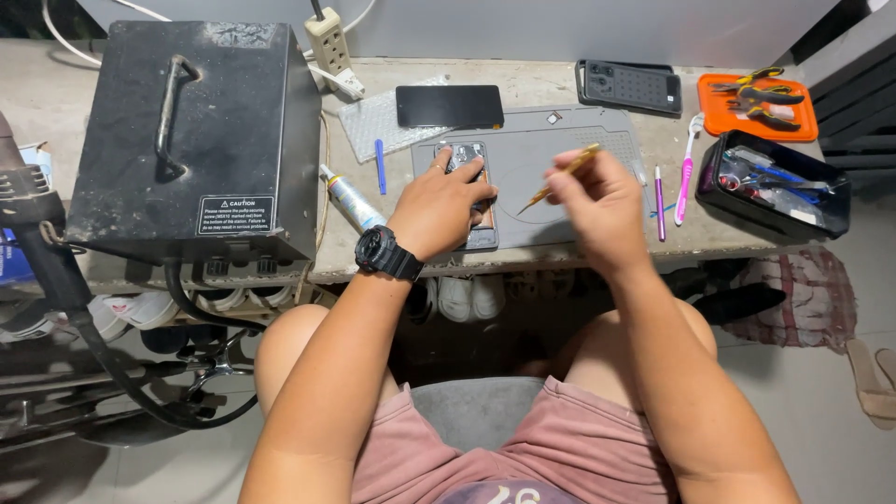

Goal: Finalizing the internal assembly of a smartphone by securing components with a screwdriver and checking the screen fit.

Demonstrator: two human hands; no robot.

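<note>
One grey mat (569, 177) on cluttered concrete bench (523, 84); tiled floor below.

Bare grey mat (551, 154) lies open at frame centre; a black box (201, 140) blocks the left, a tool tray (773, 184) the right.
</note>
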